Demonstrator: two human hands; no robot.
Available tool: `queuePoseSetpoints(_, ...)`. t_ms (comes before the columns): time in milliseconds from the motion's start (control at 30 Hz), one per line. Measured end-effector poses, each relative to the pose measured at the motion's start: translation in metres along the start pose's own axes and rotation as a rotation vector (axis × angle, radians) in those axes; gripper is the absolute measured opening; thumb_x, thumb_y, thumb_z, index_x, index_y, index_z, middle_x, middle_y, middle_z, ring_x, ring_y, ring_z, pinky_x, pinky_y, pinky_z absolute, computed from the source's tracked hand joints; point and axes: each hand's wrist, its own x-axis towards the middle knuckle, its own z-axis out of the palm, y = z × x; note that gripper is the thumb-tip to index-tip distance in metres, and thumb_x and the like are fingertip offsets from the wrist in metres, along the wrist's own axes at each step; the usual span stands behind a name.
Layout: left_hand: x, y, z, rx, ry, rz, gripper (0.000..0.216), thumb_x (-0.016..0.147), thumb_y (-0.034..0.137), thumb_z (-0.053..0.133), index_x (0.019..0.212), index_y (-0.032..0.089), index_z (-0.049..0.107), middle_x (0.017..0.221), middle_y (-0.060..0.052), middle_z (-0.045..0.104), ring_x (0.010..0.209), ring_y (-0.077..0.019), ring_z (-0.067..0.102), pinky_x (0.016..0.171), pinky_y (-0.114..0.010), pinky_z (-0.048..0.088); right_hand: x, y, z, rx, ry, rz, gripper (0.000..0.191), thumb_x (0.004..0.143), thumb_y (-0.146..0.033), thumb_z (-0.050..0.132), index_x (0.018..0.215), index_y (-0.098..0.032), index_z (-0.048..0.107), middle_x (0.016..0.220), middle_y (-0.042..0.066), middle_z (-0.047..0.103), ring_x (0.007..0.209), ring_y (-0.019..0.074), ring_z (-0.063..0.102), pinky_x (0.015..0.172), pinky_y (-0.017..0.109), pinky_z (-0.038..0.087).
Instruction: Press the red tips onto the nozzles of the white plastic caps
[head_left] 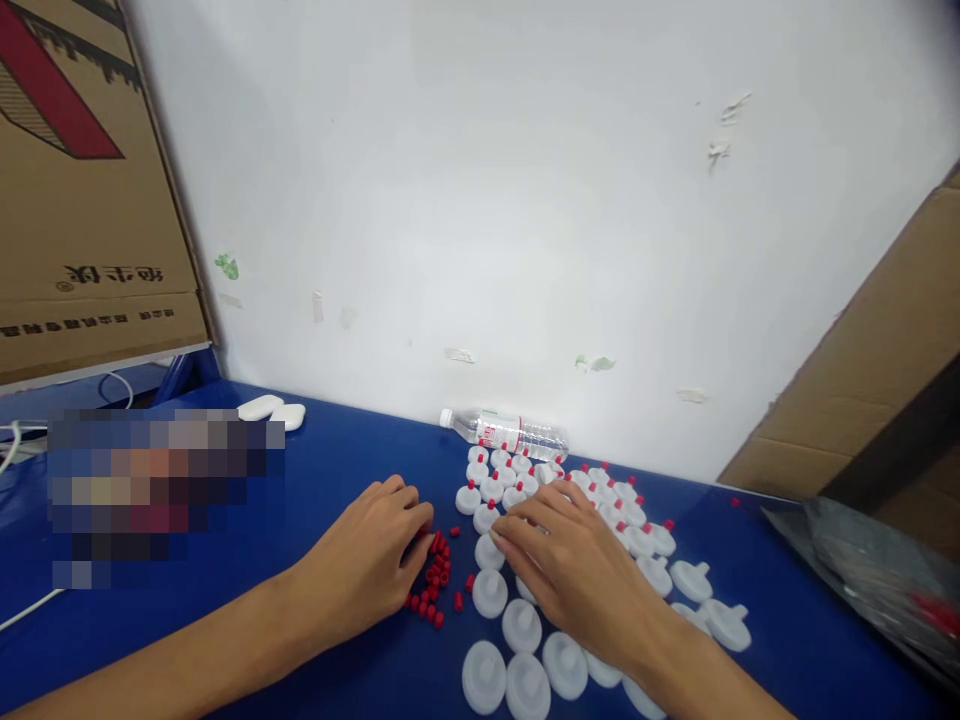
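Observation:
My left hand (382, 540) is curled at the edge of a pile of small red caps (433, 575); its fingertips are partly hidden, so what they pinch does not show. Over the white round discs with short stems reaches my right hand (559, 550), its thumb and fingers brought together at the near edge of one white disc (490, 553). Where that disc's stem would be, the fingertips cover it. Discs in the back rows (491, 487) carry red caps on their stems. Those nearer me, such as one white disc (522, 627), have bare stems.
Behind the discs a clear plastic bottle (517, 434) lies against the white wall. White earbud-case-like objects (287, 416) sit at left beside a blurred patch. A grey plastic bag (862, 570) and cardboard (840, 400) are on the right; a carton (82, 220) stands left.

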Motion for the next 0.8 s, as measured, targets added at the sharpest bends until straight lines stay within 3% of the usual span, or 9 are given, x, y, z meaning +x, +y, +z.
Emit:
queuePoseSetpoints(133, 0.000, 0.001, 0.000, -0.005, -0.009, -0.016, 0.021, 0.098, 0.018, 0.048, 0.083, 0.018, 0.063, 0.085, -0.008, 0.064, 0.088, -0.0287, 0.058, 0.079, -0.042, 0.046, 0.001, -0.002, -0.007, 0.039, 0.000, 0.068, 0.025, 0.106, -0.028, 0.047, 0.115, -0.024, 0.070, 0.116, 0.006, 0.074, 0.110, 0.0256, 0.063, 0.105, 0.052, 0.042)
queuePoseSetpoints(267, 0.001, 0.004, 0.000, -0.016, 0.007, -0.018, 0.028, 0.104, 0.027, 0.045, 0.086, 0.018, 0.064, 0.085, -0.008, 0.065, 0.085, -0.0279, 0.058, 0.080, -0.044, 0.044, 0.004, -0.003, -0.007, 0.068, -0.219, 0.176, 0.040, 0.109, -0.046, 0.038, 0.138, -0.033, 0.062, 0.146, 0.003, 0.061, 0.142, 0.0299, 0.048, 0.122, 0.063, 0.024)
queuePoseSetpoints(400, 0.003, 0.004, -0.002, -0.029, 0.043, -0.005, 0.041, 0.109, 0.026, 0.032, 0.079, 0.019, 0.060, 0.080, -0.006, 0.063, 0.082, -0.0264, 0.056, 0.081, -0.045, 0.041, 0.005, -0.001, -0.002, 0.118, -0.347, 0.208, 0.048, 0.110, -0.050, 0.032, 0.144, -0.028, 0.058, 0.151, 0.003, 0.057, 0.150, 0.0307, 0.038, 0.125, 0.064, 0.017)
queuePoseSetpoints(467, 0.003, 0.001, -0.002, -0.098, 0.078, 0.003, 0.039, 0.108, 0.023, 0.029, 0.081, 0.020, 0.057, 0.078, -0.003, 0.061, 0.079, -0.0244, 0.055, 0.081, -0.044, 0.042, 0.005, 0.001, -0.003, 0.130, -0.311, 0.192, 0.046, 0.110, -0.045, 0.033, 0.143, -0.025, 0.058, 0.148, 0.004, 0.060, 0.148, 0.0289, 0.041, 0.125, 0.063, 0.019)
queuePoseSetpoints(533, 0.002, -0.004, 0.000, -0.212, 0.131, 0.016, 0.030, 0.102, 0.010, 0.030, 0.096, 0.021, 0.057, 0.081, -0.001, 0.059, 0.078, -0.0221, 0.055, 0.079, -0.040, 0.044, 0.006, 0.002, -0.005, 0.126, -0.209, 0.160, 0.040, 0.110, -0.041, 0.038, 0.140, -0.026, 0.059, 0.144, 0.004, 0.063, 0.143, 0.0268, 0.047, 0.124, 0.062, 0.022)
queuePoseSetpoints(667, -0.002, -0.007, 0.001, -0.376, 0.253, 0.119, 0.071, 0.072, -0.012, 0.030, 0.129, 0.026, 0.048, 0.113, -0.004, 0.055, 0.097, -0.0180, 0.058, 0.084, -0.032, 0.049, 0.009, 0.000, -0.009, 0.088, 0.025, 0.060, 0.027, 0.106, -0.030, 0.051, 0.129, -0.024, 0.062, 0.125, 0.008, 0.069, 0.117, 0.0254, 0.064, 0.110, 0.055, 0.043)
queuePoseSetpoints(733, -0.004, -0.003, -0.002, -0.391, 0.293, 0.174, 0.076, 0.071, -0.013, 0.030, 0.132, 0.028, 0.047, 0.124, -0.006, 0.048, 0.104, -0.0179, 0.056, 0.084, -0.029, 0.050, 0.010, -0.004, -0.009, 0.075, 0.063, 0.006, 0.023, 0.103, -0.020, 0.052, 0.123, -0.022, 0.062, 0.117, 0.009, 0.068, 0.106, 0.0248, 0.064, 0.095, 0.047, 0.052)
queuePoseSetpoints(800, -0.007, 0.003, -0.007, -0.392, 0.315, 0.227, 0.070, 0.077, -0.010, 0.033, 0.136, 0.027, 0.045, 0.127, -0.008, 0.046, 0.106, -0.0198, 0.054, 0.084, -0.031, 0.051, 0.011, -0.010, -0.007, 0.072, 0.052, -0.053, 0.022, 0.101, -0.012, 0.050, 0.118, -0.020, 0.062, 0.116, 0.009, 0.067, 0.101, 0.0238, 0.064, 0.086, 0.041, 0.053)
